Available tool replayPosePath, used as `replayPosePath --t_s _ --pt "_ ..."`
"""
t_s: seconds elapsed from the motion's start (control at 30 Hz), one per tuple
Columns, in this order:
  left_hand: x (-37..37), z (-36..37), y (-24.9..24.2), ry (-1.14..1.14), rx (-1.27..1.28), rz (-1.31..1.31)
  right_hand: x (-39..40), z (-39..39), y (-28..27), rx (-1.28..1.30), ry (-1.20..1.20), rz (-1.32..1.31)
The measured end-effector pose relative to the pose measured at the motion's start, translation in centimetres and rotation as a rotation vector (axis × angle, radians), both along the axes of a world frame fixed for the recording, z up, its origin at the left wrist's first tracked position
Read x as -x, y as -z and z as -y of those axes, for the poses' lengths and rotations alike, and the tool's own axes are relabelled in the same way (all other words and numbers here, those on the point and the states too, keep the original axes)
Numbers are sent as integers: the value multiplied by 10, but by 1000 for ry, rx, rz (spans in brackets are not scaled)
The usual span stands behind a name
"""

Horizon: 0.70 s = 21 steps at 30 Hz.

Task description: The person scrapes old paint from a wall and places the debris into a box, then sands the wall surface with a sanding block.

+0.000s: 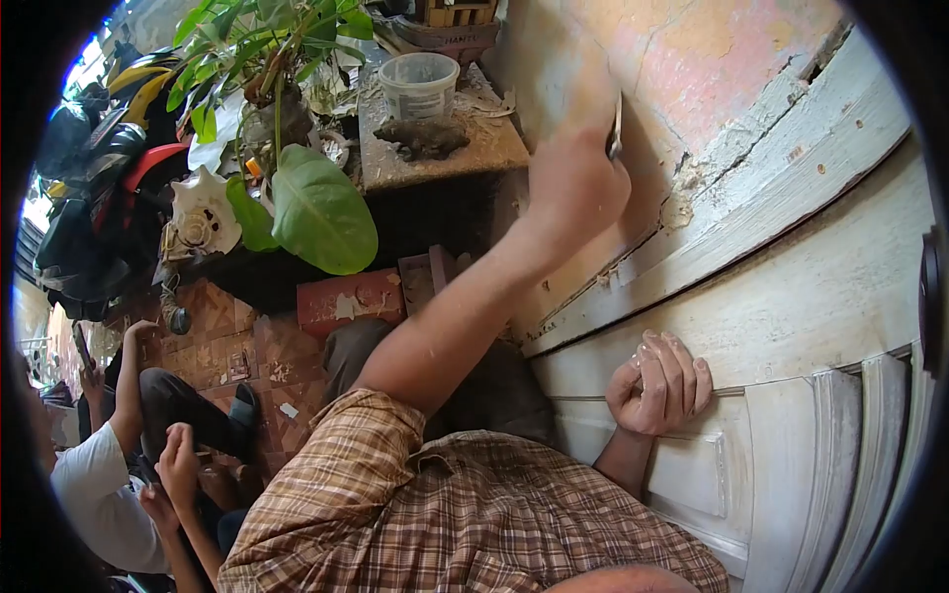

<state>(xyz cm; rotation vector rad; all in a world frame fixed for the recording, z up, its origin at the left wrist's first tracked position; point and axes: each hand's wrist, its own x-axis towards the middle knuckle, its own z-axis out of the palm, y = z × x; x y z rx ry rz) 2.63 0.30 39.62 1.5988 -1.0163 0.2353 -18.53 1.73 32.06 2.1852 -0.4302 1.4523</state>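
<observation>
My left hand reaches up to the wall, closed around a thin metal putty knife seen nearly edge-on. The blade is close to the painted wall; whether it touches cannot be made out. Cracked, crumbling plaster runs along the white wooden door frame to the right of that hand. My right hand is against the white panelled door, fingers curled and dusted white. Its palm is hidden, so anything inside it does not show.
A ledge holds a white plastic tub and a dark lump. Beside it are a leafy plant and a large seashell. A red box sits below. Another person is at lower left, near motorcycles.
</observation>
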Motion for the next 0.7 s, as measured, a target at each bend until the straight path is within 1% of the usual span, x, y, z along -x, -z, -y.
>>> replayPosePath --t_s 0.07,0.1,0.13,0.2,0.23,0.33,0.47,0.57,0.6,0.67,0.7 --pt "23 -14 6 41 -26 -40 2 -1 2 12 5 5" --pt "36 -20 11 73 58 20 0 1 2 15 15 2" --pt "39 -19 13 72 60 25 -2 3 1 17 14 8" --pt "44 -22 15 67 -5 -16 -1 2 -1 27 17 18" --pt "37 -20 13 73 -118 -25 -1 2 0 17 20 8" --pt "25 -20 2 56 -182 -41 -1 0 0 -8 2 -6" --pt "30 -24 13 67 -216 -22 0 1 0 31 18 10" --pt "50 -28 27 56 -127 -18 -1 2 -1 46 25 11" --pt "47 -25 26 53 -120 -15 -1 2 0 35 11 6" --pt "35 -16 23 39 -242 -48 -1 2 0 17 -2 -5" --pt "22 -7 25 41 -251 -57 -2 2 -1 15 4 -3"
